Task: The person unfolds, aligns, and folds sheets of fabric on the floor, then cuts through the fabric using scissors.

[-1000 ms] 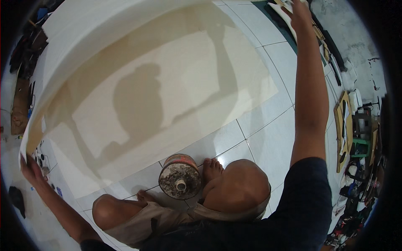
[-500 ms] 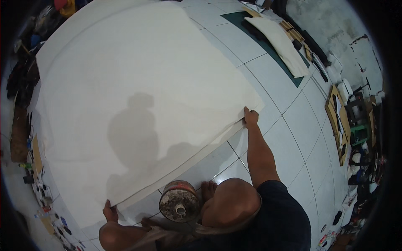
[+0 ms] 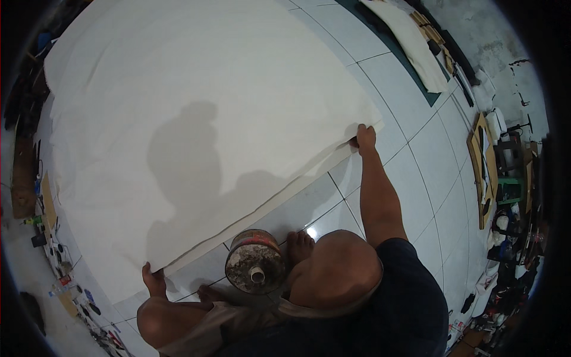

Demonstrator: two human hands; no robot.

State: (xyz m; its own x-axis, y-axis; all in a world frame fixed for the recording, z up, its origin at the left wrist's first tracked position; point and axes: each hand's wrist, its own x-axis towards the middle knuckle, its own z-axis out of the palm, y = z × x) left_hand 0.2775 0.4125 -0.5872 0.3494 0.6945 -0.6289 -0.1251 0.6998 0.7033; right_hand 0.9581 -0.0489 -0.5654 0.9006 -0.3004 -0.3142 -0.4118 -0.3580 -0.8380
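A large off-white cloth (image 3: 256, 119) lies spread over the floor, and the shadow of my head and shoulders falls on it. Along its near edge a top layer stops short of a pale strip (image 3: 238, 231) beneath. My left hand (image 3: 154, 281) pinches that edge at the near left corner area. Far to the right, my right hand (image 3: 366, 140) grips the same edge close to the right corner, thumb on top, some fingers hidden under the fabric. Between the hands the edge runs slightly wavy.
A round can (image 3: 256, 262) with a stained top stands between my feet, just short of the cloth. White floor tiles (image 3: 410, 172) show at right. Further off are a green cutting mat (image 3: 437, 98) with folded cloth (image 3: 410, 44), a wooden board (image 3: 480, 172) and clutter along the wall.
Both hands have kept hold of the cloth's edge. My view has shifted, so the scene sits differently in the picture. The right hand appears slightly farther forward, and the edge looks wavier.
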